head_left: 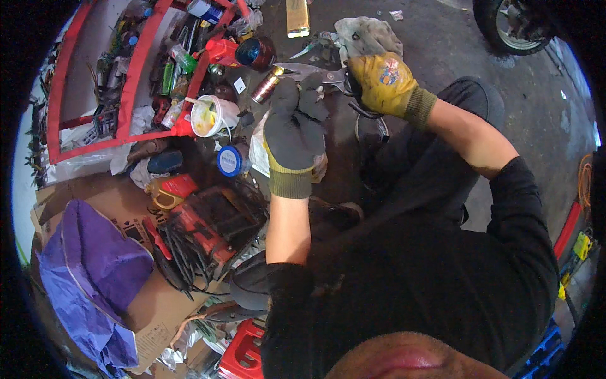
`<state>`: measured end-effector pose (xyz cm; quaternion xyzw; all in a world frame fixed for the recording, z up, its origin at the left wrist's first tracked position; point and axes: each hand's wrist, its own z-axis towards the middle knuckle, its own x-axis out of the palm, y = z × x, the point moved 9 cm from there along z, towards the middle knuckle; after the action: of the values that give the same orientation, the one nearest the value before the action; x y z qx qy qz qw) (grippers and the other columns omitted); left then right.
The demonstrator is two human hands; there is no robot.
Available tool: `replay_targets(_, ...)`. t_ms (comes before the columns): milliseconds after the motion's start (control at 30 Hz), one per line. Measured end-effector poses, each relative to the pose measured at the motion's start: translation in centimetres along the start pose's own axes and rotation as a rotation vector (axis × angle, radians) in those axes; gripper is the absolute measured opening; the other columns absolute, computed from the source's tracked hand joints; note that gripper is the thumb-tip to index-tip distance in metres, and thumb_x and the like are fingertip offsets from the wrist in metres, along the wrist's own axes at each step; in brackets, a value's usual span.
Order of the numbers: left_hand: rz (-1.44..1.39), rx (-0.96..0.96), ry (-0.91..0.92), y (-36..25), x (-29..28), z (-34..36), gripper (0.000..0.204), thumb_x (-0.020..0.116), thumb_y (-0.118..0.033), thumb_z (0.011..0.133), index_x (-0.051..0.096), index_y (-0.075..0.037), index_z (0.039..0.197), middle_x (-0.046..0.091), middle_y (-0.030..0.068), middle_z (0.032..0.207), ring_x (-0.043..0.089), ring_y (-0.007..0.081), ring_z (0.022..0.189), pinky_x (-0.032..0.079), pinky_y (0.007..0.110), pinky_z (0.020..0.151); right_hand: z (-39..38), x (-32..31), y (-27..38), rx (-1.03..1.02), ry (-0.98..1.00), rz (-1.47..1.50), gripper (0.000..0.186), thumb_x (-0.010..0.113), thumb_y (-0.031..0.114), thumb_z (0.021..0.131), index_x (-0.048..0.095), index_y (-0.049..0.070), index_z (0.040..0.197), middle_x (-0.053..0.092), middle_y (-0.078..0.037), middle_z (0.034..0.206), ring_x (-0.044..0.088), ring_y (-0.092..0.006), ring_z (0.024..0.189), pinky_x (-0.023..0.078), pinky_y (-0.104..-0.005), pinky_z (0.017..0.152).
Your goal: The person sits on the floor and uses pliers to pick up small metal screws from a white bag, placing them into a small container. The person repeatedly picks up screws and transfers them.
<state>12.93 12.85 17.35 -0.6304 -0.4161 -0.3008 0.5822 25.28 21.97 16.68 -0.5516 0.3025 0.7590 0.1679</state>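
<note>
Dark floor has open room on the R, btwn the gray rag and the black wheel at the top. On the L it's crowded, w/ the red-edged rack coming right up by the tub. I count 1 white tub, 1 round blue lid, 1 gold can and 1 pr of shears. Shears are in front of me, long way going L to R, tips pointing L toward the can. My R hand is clamped on their handle end. My L hand is palm up, just by the blades; can't tell if its fingers grip anything.
</note>
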Motion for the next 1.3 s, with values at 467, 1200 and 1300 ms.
replay_targets(467, -0.126, -0.136, 0.034, 0.2, -3.0, 0.6, 0.029, 0.054, -0.016, 0.103, 0.059, 0.000, 0.126, 0.071, 0.0125, 0.111, 0.063, 0.0153, 0.077, 0.054, 0.028, 0.069, -0.5, 7.1, -3.5, 0.150, 0.281, 0.850, 0.042, 0.062, 0.037, 0.098, 0.059, 0.004, 0.124, 0.068, -0.009, 0.105, 0.064, -0.0176, 0.094, 0.051, -0.0336, 0.083)
replay_targets(1200, 2.208, -0.610, -0.073, -3.7, -25.3, -0.3, 0.042, 0.056, -0.024, 0.094, 0.062, -0.017, 0.134, 0.063, 0.0156, 0.134, 0.059, 0.0369, 0.123, 0.044, 0.041, 0.107, -0.3, 3.8, -2.3, 0.060, 0.232, 0.244, 0.050, 0.060, 0.023, 0.096, 0.051, 0.009, 0.143, 0.062, -0.017, 0.133, 0.061, -0.0327, 0.121, 0.048, -0.0391, 0.101)
replay_targets(1300, 2.431, -0.854, 0.210, -2.2, -26.8, -0.9, 0.047, 0.056, -0.028, 0.095, 0.056, -0.022, 0.141, 0.056, 0.0173, 0.142, 0.056, 0.0363, 0.128, 0.044, 0.044, 0.109, -0.4, 4.0, -1.8, 0.061, 0.292, 0.287, 0.050, 0.060, 0.021, 0.095, 0.052, 0.008, 0.143, 0.063, -0.018, 0.131, 0.060, -0.0335, 0.122, 0.048, -0.0392, 0.102)
